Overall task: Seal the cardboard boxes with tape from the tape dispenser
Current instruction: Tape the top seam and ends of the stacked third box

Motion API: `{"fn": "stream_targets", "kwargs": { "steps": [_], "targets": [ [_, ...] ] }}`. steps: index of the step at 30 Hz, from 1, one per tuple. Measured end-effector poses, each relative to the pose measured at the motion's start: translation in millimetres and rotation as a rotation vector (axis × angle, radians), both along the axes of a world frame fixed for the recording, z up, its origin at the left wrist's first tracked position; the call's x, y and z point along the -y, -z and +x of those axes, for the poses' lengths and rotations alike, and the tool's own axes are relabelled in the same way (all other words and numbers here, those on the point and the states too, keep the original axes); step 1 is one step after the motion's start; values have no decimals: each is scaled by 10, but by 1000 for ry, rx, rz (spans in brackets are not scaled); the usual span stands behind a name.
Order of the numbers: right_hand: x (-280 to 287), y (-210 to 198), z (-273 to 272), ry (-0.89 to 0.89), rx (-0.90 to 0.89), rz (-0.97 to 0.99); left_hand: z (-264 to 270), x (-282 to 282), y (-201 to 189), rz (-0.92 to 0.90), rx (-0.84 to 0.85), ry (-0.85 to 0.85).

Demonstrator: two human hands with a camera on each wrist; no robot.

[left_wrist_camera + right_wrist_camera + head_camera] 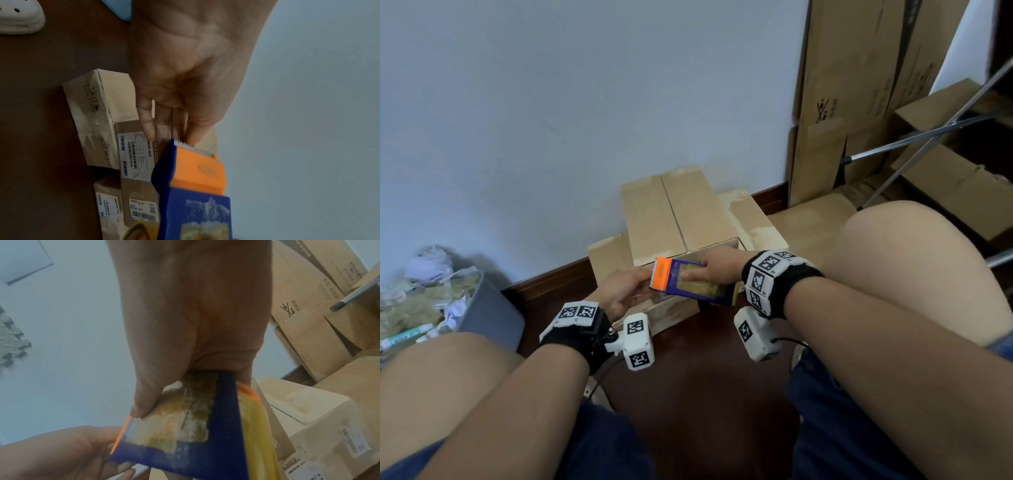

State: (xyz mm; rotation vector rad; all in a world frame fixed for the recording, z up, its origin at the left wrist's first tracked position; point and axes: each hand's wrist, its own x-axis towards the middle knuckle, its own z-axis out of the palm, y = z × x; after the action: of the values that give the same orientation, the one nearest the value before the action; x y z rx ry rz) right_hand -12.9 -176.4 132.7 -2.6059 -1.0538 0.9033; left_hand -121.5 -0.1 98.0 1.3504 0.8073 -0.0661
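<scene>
R hand (717,270) grip clasping tape dispenser (690,281), L hand (619,291) fingers loose at cutter end, over cardboard box (674,219)

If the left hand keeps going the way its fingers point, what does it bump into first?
Probably the toothed end of the tape dispenser. The left hand points its fingers right at that serrated edge, almost touching it, though the exact gap is hard to judge.

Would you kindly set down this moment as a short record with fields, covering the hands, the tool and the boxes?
right hand: grips the tape dispenser, thumb on its blue side
left hand: fingers at the dispenser's toothed orange end
tape on box: none pulled out that can be seen
cardboard box: on the floor by the wall, flaps shut, centre seam visible
other boxes: beside it
bin: left, full of crumpled paper
</scene>
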Motion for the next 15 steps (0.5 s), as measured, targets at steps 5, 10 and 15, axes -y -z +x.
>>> {"fn": "stream_targets", "kwargs": {
  "steps": [5,10,15],
  "targets": [
    [-68,-65,0,-59,55,-3,66,-59,38,106,50,-23],
    [-127,-43,8,-60,116,-33,60,-62,88,140,74,-35],
    [-183,-45,10,-66,100,-8,38,-119,96,161,87,-58]
  ]
}}
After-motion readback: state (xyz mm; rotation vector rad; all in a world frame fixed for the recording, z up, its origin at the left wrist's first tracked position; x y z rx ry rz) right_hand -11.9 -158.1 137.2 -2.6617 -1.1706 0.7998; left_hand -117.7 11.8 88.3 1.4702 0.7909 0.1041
